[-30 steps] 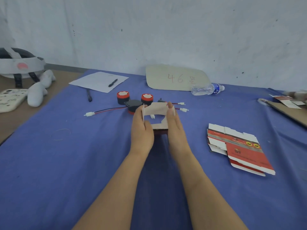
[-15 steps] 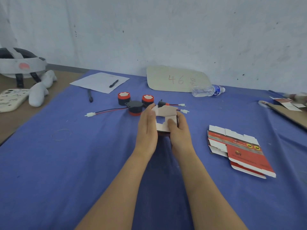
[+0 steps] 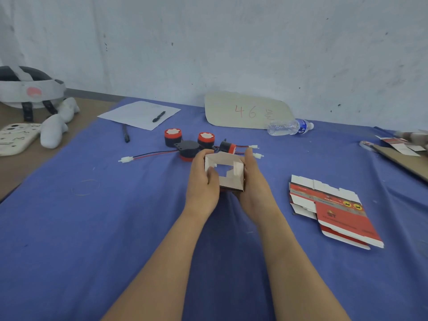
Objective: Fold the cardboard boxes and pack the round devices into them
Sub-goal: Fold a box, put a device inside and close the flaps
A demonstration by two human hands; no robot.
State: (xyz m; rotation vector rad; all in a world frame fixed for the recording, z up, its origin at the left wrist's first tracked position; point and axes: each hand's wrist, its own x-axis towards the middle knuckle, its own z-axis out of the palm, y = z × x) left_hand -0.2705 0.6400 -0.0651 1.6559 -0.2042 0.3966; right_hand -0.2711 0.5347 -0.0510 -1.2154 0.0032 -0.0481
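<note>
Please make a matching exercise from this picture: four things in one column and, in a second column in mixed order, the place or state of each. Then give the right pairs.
Things
1. open cardboard box
2. flat red box blanks
3. water bottle
4. round devices

Places or states
A. lying on its side beside the card marked 46
B. clustered just beyond the hands, with red and black wires
C. held between the left hand and the right hand
D. lying unfolded on the blue cloth, to the person's right

Pairs: 1-C, 2-D, 3-A, 4-B
</note>
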